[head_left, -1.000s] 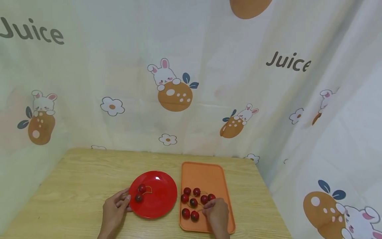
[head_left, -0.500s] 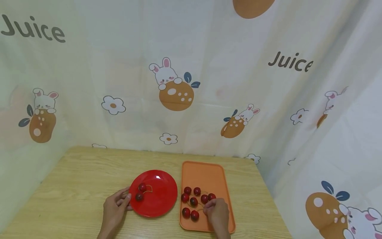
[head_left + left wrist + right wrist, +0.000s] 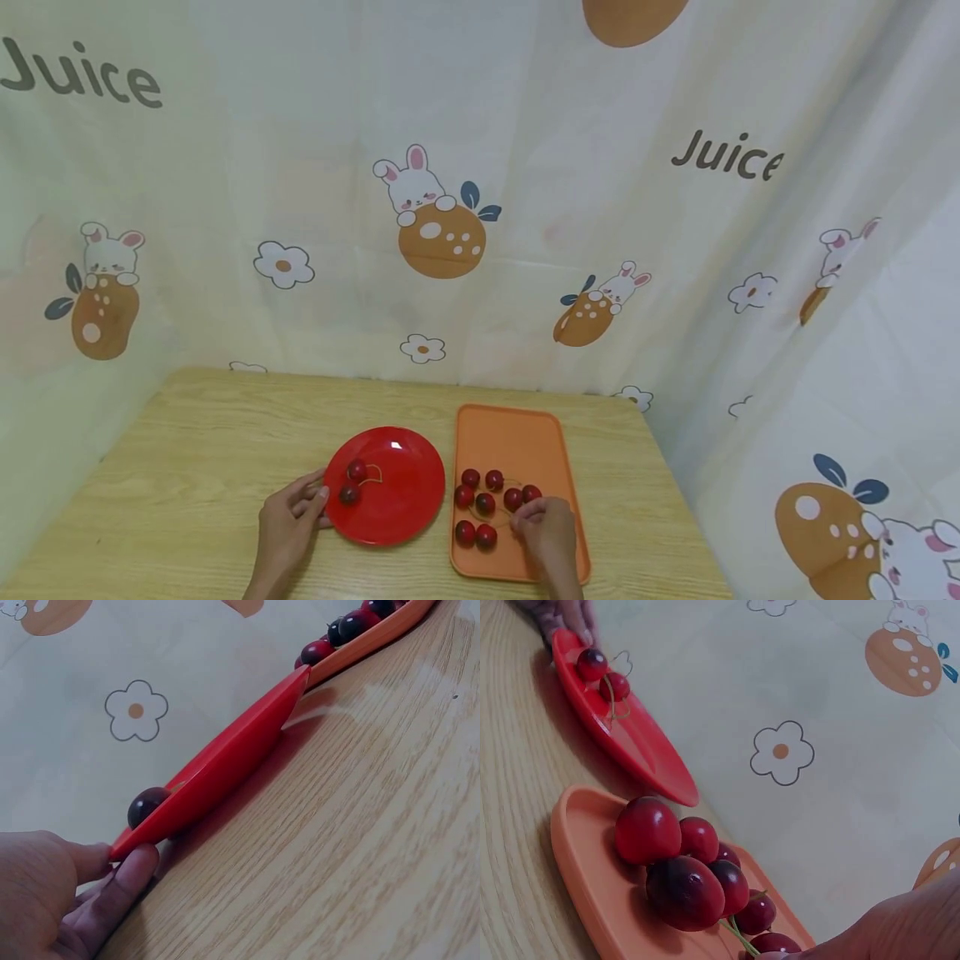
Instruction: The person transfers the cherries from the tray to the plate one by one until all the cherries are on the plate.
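Evidently the work is only partly through: two glossy, dark red round cherries point(image 3: 349, 493) lie on the round, shiny red plate point(image 3: 405, 500), close together near its left edge, while eight more dark red cherries point(image 3: 485, 504) sit on the rectangular orange tray point(image 3: 506, 440). Plate and tray stand side by side on the pale wood-grain tabletop point(image 3: 225, 450), near each other, the plate on the left. If the fruit is being shifted from tray to plate, as I judge, one pair is done and most is left. The left hand point(image 3: 289, 521) grips the plate's rim, thumb above and fingers beneath. The right hand point(image 3: 550, 533) is low over the tray's near right part, fingers curled; it seems to pinch thin green cherry stems point(image 3: 739, 937), though the fingertips are partly hidden. Their fruit rests on the tray, so that transfer is not yet made.
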`<state>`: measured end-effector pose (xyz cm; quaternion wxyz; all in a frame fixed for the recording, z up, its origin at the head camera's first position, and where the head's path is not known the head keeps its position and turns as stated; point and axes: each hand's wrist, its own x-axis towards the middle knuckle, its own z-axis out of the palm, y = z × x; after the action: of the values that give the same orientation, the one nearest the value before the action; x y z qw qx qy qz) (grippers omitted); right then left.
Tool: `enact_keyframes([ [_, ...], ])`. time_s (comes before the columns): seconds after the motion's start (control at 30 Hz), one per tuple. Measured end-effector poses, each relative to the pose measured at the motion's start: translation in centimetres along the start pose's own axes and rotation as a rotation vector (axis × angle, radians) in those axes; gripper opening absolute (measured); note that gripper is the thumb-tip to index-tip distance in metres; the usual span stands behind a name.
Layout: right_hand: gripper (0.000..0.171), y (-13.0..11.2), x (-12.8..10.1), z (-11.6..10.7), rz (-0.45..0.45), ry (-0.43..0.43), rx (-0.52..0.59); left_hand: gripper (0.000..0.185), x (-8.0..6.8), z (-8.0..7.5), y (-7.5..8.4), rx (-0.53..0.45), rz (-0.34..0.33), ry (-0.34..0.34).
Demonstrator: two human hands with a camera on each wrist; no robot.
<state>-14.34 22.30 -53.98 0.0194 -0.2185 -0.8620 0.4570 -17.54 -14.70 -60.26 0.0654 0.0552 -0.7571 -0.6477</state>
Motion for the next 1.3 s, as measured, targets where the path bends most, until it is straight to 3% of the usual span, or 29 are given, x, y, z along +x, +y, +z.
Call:
enact_keyframes([
  [0.17, 0.014, 0.3, 0.3, 0.2, 0.115, -0.069, 0.178, 0.038, -0.1, -0.1, -0.1, -0.008, -0.008, -0.004],
  [0.27, 0.007, 0.5, 0.3, 0.1, 0.120, -0.100, 0.264, 0.038, 0.0, 0.0, 0.0, 0.012, 0.009, 0.002],
  [0.4, 0.014, 0.8, 0.2, -0.4, 0.096, -0.151, 0.344, 0.037, 0.1, 0.0, 0.2, 0.040, 0.028, 0.011],
  [0.67, 0.013, 0.9, -0.1, -1.0, 0.107, -0.195, 0.368, 0.038, -0.1, 0.0, 0.3, 0.031, -0.009, 0.004],
  [1.3, 0.016, 0.1, 0.0, -0.5, 0.177, -0.143, 0.398, 0.038, -0.2, 0.1, 0.5, 0.011, -0.024, 0.006],
])
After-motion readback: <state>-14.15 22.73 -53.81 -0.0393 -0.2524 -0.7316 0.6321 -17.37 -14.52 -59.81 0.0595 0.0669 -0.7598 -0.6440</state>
